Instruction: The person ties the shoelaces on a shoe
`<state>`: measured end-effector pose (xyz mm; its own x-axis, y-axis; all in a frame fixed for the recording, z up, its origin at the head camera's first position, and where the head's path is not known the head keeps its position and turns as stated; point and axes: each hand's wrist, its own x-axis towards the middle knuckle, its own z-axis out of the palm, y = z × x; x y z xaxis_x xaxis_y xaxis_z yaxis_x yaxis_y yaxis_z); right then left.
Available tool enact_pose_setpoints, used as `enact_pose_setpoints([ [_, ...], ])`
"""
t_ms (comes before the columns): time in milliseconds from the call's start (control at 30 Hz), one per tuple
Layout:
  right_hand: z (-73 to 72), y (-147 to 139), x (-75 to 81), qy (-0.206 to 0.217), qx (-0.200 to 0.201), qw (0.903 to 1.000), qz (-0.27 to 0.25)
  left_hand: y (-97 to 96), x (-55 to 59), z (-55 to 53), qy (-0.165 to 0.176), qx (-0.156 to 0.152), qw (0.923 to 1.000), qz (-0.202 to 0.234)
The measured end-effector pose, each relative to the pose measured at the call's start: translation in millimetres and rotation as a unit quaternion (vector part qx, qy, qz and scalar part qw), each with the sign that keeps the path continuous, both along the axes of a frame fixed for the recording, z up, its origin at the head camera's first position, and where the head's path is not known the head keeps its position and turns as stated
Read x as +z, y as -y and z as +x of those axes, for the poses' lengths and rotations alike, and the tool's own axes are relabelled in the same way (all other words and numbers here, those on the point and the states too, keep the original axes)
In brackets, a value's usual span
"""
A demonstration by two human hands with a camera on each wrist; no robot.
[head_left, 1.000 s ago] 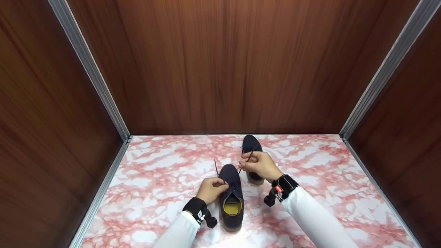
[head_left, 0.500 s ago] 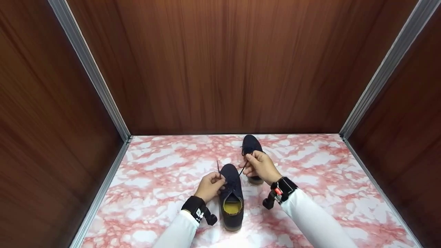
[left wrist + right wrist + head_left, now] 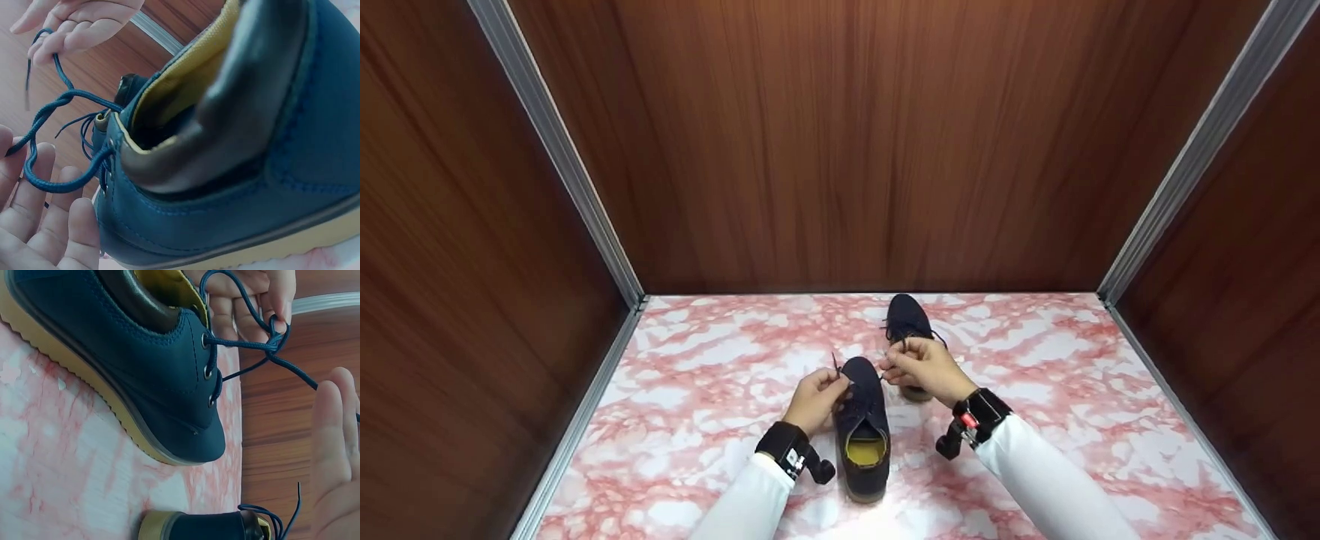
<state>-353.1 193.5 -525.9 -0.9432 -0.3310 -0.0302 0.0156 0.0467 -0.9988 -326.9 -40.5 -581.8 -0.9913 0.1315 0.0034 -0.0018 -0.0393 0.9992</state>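
Observation:
A dark blue lace-up shoe with a yellow lining stands upright on the floor, toe away from me. My left hand, on its left side, pinches one end of the blue shoelace; a short tip sticks up past the fingers. To the right of the toe, my right hand holds the other lace end between thumb and fingers. In the left wrist view the two lace ends twist round each other above the eyelets. A loose crossing of lace shows by the left fingertips in the right wrist view.
A matching second shoe stands farther back, partly hidden behind my right hand, its laces hanging loose. The pink-and-white marbled floor is enclosed by brown wood-grain panels with metal corner strips.
My left hand has moved slightly forward along the shoe, still pinching lace. My right hand has shifted its fingers on its lace end and moved a little downward in the head view.

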Motion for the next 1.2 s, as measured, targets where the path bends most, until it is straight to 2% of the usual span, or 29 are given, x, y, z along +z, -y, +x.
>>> enact_pose_setpoints([
  [133,3.5,-4,-1.3,-0.025,0.015,0.9996,0.004,-0.7,1.0,-0.2,-0.001,0.0,1.0,0.0],
  [300,4.5,-6,-3.9,-0.029,-0.012,0.9995,0.002,-0.5,0.8,-1.5,0.0,-0.002,1.0,0.004],
  [433,4.6,-7,-6.1,-0.032,-0.022,0.9989,0.024,-0.3,2.2,-3.1,0.008,-0.002,0.9997,0.021],
  [700,7.2,-5,-8.2,0.009,-0.015,0.9996,0.024,-5.0,11.3,-2.1,0.035,0.004,0.9969,0.07],
  [867,7.4,-3,-9.4,0.024,-0.022,0.9995,-0.003,-8.5,15.0,-2.3,0.027,0.0,0.9954,0.091],
  [1000,8.1,-3,-10.2,0.033,-0.02,0.9993,-0.006,-7.7,15.1,-2.8,0.027,0.0,0.9939,0.107],
  [1200,9.5,-5,-8.7,0.026,0.003,0.9997,0.002,-4.3,13.5,-2.0,0.021,-0.017,0.9905,0.135],
])
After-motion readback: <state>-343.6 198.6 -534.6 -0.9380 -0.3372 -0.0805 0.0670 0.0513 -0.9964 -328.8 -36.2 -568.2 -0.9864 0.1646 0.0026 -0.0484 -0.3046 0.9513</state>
